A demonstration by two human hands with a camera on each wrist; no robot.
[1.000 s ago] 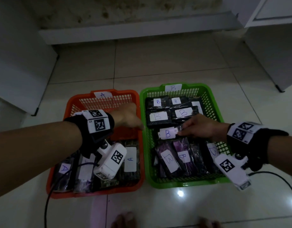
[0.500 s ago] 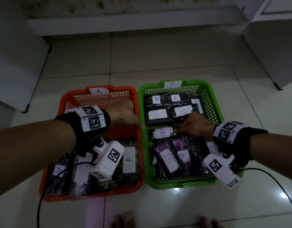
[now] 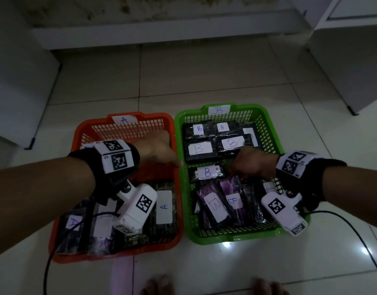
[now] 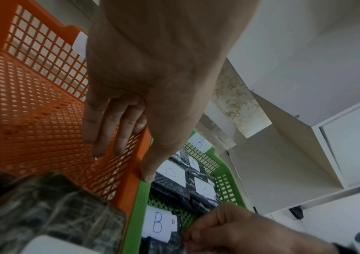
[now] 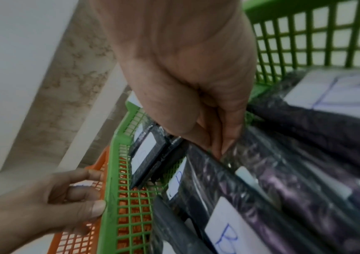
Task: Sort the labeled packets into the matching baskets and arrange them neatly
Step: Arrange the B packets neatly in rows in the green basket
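Observation:
An orange basket (image 3: 162,117) tagged A and a green basket (image 3: 226,238) tagged B stand side by side on the floor. My left hand (image 3: 162,152) holds their adjoining walls, with the fingers (image 4: 107,130) inside the orange basket and the thumb on the rims. My right hand (image 3: 252,163) pinches the right edge of a dark packet labelled B (image 3: 206,173), which lies across the middle of the green basket. The pinch (image 5: 218,149) shows in the right wrist view. Other B packets (image 3: 199,149) fill the back and front. A packets (image 3: 164,206) lie at the orange basket's front.
White cabinets stand at the left (image 3: 17,81) and the right (image 3: 353,60). A low wall ledge (image 3: 162,33) runs behind. The back half of the orange basket (image 4: 33,111) holds no packets. A black cable (image 3: 353,231) trails on the tiles at the right, and toes (image 3: 160,286) show at the bottom edge.
My right hand has brought the B packet down and slightly left into the middle of the green basket. The left hand has stayed on the basket walls.

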